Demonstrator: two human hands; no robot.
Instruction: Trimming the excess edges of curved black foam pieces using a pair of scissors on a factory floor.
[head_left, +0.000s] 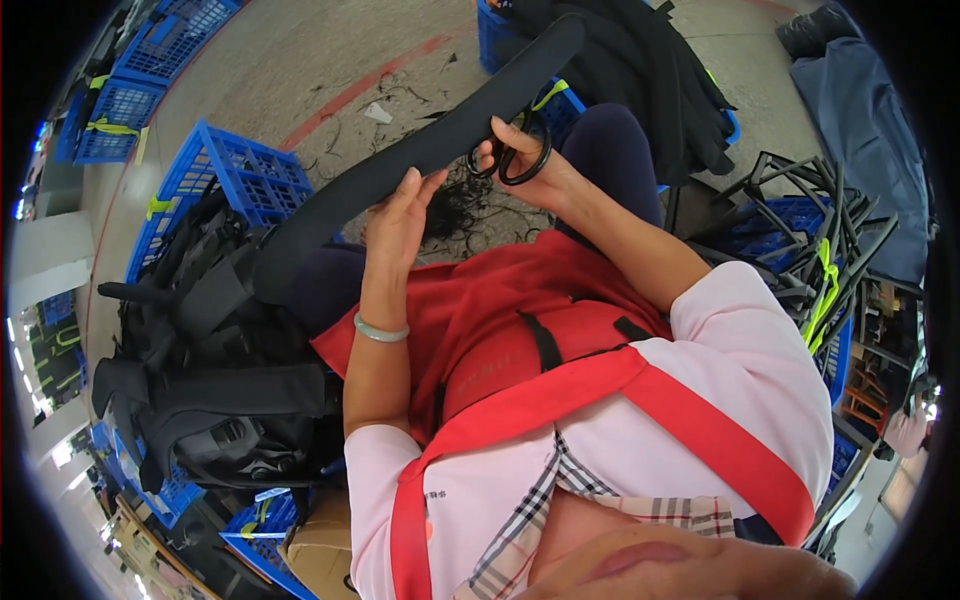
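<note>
pinching black strip [440,140], left hand [396,214]; half-closed round scissors [547,155], right hand [554,190]

Marked across the waist of the red apron [500,335] with faint lettering [482,373], too dim to make out. Printed on the left chest of the pink shirt [635,440], just beside the apron's strap [408,525], in small dark characters [436,494], too small to read clearly.

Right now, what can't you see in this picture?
All in the head view:
Blades of the scissors: out of sight, perhaps behind the right hand or black strip.
Bottom of the near left crate: under black pieces.
Dark cloth: cut off by the top edge.
</note>
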